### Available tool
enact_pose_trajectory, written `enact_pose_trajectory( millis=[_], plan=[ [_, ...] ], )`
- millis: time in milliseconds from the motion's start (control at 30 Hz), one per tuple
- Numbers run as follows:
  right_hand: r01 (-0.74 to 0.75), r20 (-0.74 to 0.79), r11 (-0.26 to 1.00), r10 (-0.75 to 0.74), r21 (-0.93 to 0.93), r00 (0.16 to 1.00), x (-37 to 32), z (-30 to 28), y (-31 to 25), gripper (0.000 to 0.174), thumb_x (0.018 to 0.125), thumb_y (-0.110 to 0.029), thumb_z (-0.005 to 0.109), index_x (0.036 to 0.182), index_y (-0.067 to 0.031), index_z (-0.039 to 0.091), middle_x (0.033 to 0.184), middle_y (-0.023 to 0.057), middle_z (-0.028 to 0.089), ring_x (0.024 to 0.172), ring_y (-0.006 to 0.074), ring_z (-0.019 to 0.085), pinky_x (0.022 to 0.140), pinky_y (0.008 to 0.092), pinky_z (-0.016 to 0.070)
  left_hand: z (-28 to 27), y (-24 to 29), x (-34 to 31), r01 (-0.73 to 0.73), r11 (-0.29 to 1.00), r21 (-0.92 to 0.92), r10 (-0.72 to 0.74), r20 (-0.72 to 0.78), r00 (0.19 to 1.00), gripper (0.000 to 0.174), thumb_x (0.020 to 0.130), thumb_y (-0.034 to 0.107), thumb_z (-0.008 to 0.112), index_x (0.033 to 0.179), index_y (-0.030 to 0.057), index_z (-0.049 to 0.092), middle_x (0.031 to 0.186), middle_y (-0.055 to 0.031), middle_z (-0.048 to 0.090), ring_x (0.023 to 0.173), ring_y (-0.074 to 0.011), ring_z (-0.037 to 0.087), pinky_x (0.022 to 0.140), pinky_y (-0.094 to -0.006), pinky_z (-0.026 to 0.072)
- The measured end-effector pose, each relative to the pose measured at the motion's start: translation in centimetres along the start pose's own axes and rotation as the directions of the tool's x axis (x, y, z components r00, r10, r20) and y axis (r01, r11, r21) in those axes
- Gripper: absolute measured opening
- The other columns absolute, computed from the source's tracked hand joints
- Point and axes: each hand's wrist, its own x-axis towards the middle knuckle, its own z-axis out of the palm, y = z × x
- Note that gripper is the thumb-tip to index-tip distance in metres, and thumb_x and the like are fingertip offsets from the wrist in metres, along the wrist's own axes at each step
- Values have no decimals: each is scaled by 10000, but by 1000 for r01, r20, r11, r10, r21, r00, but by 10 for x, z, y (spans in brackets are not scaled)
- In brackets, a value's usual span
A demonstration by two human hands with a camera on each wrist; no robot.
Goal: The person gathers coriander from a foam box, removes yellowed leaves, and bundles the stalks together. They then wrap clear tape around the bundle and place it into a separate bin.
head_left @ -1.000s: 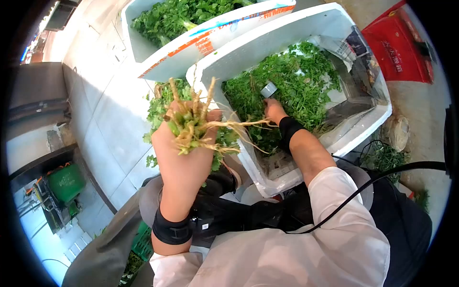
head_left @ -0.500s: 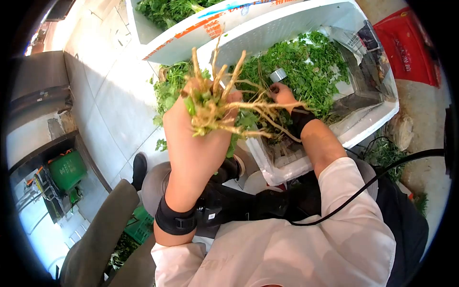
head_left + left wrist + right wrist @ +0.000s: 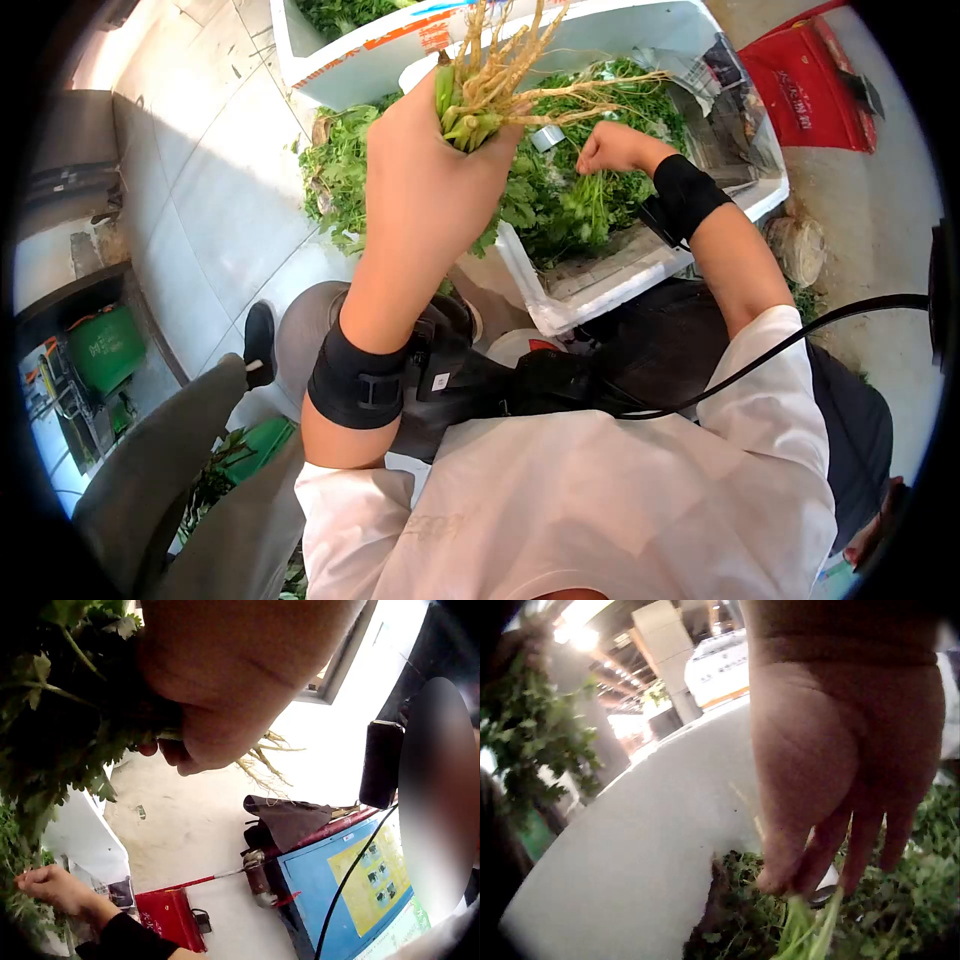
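Observation:
My left hand (image 3: 425, 185) grips a bunch of coriander, its pale roots (image 3: 495, 85) sticking up past the thumb. The leaves (image 3: 67, 697) of that bunch hang down on the other side of the fist in the left wrist view. Over the white foam box (image 3: 545, 315), my right hand (image 3: 620, 148) pinches a few coriander sprigs (image 3: 592, 200) by their stems. Those green stems (image 3: 806, 930) run down from the fingertips in the right wrist view. Loose coriander (image 3: 640, 105) covers much of the box floor, with a silvery cylinder-shaped object (image 3: 547, 138) lying in it.
A second foam box (image 3: 345, 60) with greens stands behind the first. More leafy greens (image 3: 345, 165) lie on the tiled floor to the left. A red bag (image 3: 805, 85) is beyond the box at right. Another person's leg (image 3: 170, 440) is at lower left.
The left hand has moved up and forward with the coriander bunch. My right hand has risen from the greens in the box and now pinches sprigs.

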Motion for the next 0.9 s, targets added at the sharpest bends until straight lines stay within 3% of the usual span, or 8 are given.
enact_pose_trajectory(
  millis=[100,167,200,300,467,600,833,900],
  plan=[
    [-15,-159,978,-19,-207,987,-31,-18,-31,196,861,-182,773,969,-20,796,1000,101,785,893,192,734,836,359,564,0,6,-4,8,999,-33,-8,5,1000,261,813,79,767,1050,10,683,888,-176,733,799,-335,725,726,-367,548],
    [67,-209,997,-75,-45,975,-50,-29,-45,194,870,-183,764,959,-12,790,957,133,779,875,198,732,797,374,564,0,8,-7,10,999,-38,-10,-6,1000,276,817,93,772,1064,9,680,907,-186,735,827,-341,730,737,-373,551],
    [52,-364,974,-131,-220,922,-66,-33,-62,209,894,-198,747,940,5,774,861,142,756,783,185,694,756,373,544,-2,8,-8,14,999,-48,-14,11,1000,292,823,108,771,1082,10,680,925,-195,735,846,-347,732,747,-381,554],
    [65,-565,991,-118,-113,817,-102,-50,-94,184,894,-205,737,954,-40,791,892,145,762,796,213,699,774,375,541,-7,10,-11,-45,997,-67,43,-27,999,299,825,114,768,1094,12,685,935,-200,736,852,-349,732,753,-383,555],
    [276,-699,948,-307,-161,646,-141,-59,-119,269,1009,-209,636,1055,52,685,835,27,670,785,74,576,713,277,503,-13,12,-15,40,989,-140,-36,30,999,296,860,140,749,1120,10,693,961,-173,751,837,-301,729,775,-373,550],
    [330,-671,943,-220,38,708,-182,-51,-161,208,1032,-146,594,1130,24,663,941,2,670,841,72,626,731,259,535,0,7,-16,201,904,-379,-137,188,972,162,936,161,725,999,14,698,769,3,648,676,-81,579,621,-261,468],
    [384,-645,917,-232,104,728,-214,-22,-204,201,1017,-133,612,1100,43,663,919,30,675,730,77,639,637,242,521,22,23,-22,299,779,-551,-70,397,915,175,926,111,730,1070,20,687,831,18,653,682,-73,570,623,-255,489],
    [414,-657,900,-232,134,718,-210,-18,-200,199,1011,-125,620,1105,45,665,933,35,684,734,80,649,629,244,528,26,25,-22,314,780,-542,-75,417,906,172,907,130,750,1030,21,699,887,0,697,804,-66,593,729,-261,501]
  ],
)
